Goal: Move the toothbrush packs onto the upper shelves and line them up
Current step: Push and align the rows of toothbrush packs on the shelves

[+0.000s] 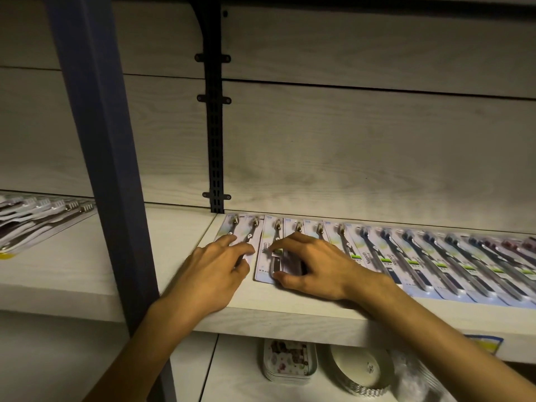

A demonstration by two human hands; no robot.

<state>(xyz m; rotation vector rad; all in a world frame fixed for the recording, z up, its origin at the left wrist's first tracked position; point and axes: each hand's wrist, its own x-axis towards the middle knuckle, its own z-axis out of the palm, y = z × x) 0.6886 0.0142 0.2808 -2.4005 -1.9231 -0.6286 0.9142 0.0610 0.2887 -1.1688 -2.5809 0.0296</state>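
Packs [377, 250] lie flat in an overlapping row on the shelf [290, 314] | left hand [214, 271] flat, fingers spread, pressing the end pack [240, 230], likely to steady it | right hand [310, 268] curled, pinching the next pack [265, 256], probably squaring its edge | row nearly lined up.
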